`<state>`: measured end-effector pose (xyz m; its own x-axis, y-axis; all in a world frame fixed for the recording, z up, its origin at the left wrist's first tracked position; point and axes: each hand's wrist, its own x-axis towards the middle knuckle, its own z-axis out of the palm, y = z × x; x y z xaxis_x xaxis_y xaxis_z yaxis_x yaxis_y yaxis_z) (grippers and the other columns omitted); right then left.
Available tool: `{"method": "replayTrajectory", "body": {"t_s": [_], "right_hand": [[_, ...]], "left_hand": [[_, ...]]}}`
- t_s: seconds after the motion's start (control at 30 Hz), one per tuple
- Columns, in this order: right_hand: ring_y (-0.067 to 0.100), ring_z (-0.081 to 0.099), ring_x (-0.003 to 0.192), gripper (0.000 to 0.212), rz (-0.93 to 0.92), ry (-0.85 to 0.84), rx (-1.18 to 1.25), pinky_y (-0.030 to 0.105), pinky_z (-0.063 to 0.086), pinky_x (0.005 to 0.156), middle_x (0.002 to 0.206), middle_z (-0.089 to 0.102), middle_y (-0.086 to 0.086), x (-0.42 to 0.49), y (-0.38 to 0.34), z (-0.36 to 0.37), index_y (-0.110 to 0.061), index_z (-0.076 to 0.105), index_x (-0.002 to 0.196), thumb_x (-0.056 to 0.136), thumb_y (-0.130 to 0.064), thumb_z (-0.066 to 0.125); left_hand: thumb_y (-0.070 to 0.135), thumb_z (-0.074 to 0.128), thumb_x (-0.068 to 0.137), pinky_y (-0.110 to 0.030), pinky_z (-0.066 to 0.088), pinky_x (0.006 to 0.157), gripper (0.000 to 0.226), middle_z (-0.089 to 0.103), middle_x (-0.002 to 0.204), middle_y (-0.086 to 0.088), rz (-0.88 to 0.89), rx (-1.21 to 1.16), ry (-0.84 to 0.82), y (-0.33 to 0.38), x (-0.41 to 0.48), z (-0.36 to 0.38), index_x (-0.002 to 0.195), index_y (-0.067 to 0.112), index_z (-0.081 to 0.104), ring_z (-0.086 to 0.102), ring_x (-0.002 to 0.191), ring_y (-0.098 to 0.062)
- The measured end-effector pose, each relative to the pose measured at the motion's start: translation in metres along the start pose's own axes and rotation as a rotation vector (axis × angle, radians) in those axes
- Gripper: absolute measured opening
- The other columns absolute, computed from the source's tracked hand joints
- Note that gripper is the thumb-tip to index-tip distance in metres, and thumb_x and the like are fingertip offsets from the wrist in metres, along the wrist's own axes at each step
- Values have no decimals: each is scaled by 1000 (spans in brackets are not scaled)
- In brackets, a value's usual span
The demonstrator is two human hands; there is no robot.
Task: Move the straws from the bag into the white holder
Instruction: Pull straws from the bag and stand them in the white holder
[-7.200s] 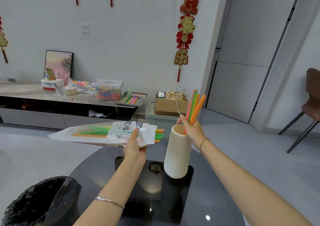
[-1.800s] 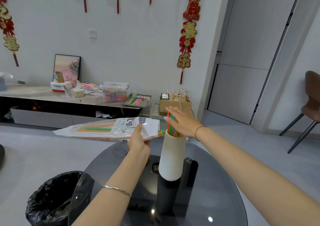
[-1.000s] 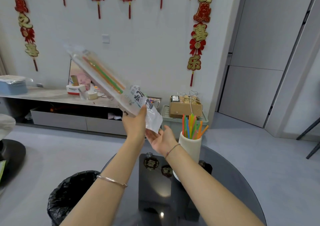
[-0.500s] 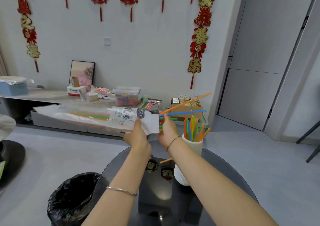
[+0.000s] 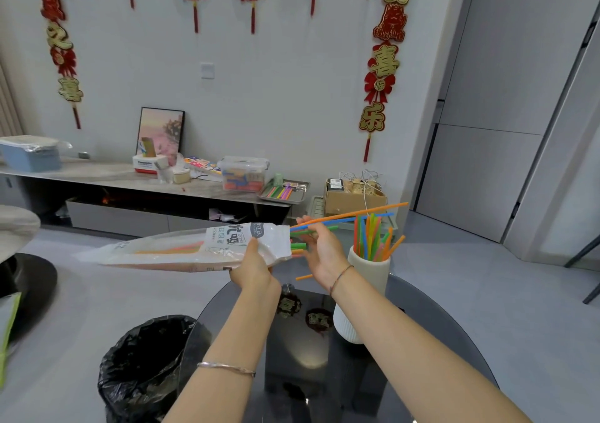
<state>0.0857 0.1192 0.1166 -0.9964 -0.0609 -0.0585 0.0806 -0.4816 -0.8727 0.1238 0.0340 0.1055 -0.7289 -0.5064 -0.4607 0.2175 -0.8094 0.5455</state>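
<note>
Seen from a head-worn camera, a person stands at a round dark glass table (image 5: 422, 374). The left hand (image 5: 251, 268) is clenched around the mouth end of a long plastic bag (image 5: 181, 250), held roughly level in the air beyond the table's far-left edge. Half a second earlier the bag lay at much the same angle; a second ago it was tipped steeply upward, so it has been lowered again. The right hand (image 5: 319, 249) is at the bag's opening, fingers spread, with a few straws (image 5: 347, 218) — an orange, a blue and a green — sliding out across its fingertips. Whether those fingers pinch the straws or only guide them cannot be told.

The white holder (image 5: 370, 271) stands near the table's far edge, just beside the right wrist, already holding a cluster of upright straws (image 5: 370, 237). More straws remain deep in the bag as faint orange and pink streaks, so the task looks partly done.

The holder's lower half is hidden behind the right forearm. One short orange piece (image 5: 304, 277) shows below the right hand; whether it is a loose straw or a reflection is unclear. A black-lined bin (image 5: 143, 367) sits below the table's near-left edge.
</note>
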Motion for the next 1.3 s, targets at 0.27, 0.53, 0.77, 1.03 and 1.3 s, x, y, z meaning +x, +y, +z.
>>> {"method": "replayTrajectory", "body": {"t_s": [0.27,0.53,0.77,1.03,1.3], "right_hand": [[24,61,101,37,-270,67,-101,38,44,102,90,67,11,1,-29,4,-14,45,72,102,-22,27],[13,67,54,27,-612,68,-193,26,58,56,77,63,9,-11,-134,-5,-14,38,80,102,-21,24],[15,67,61,28,-652,126,-484,30,58,65,79,64,9,-16,-179,-33,-17,37,79,102,-23,22],[16,67,63,27,-717,157,-505,26,58,61,80,63,6,-20,-199,-38,-20,37,79,102,-24,22],[17,66,66,27,-702,82,-588,24,56,60,80,63,5,-16,-191,-33,-20,39,81,102,-26,23]], "left_hand": [[9,68,84,-36,57,78,52,61,125,-12,-78,-42,-21,-1,-3,-3,131,6,45,63,95,-24],[7,67,85,-39,55,88,54,60,128,-13,-89,-43,-20,2,2,-8,134,5,45,63,102,-26],[7,66,85,-34,58,72,52,61,127,-11,-82,-43,-62,-7,-8,2,133,8,45,62,94,-23],[8,67,85,-43,54,91,51,61,127,-12,-94,-7,-92,-14,-15,9,132,7,46,63,88,-23],[8,65,86,-34,56,77,51,60,128,-11,-94,-7,-126,-19,-24,16,133,8,45,61,92,-22]]}}
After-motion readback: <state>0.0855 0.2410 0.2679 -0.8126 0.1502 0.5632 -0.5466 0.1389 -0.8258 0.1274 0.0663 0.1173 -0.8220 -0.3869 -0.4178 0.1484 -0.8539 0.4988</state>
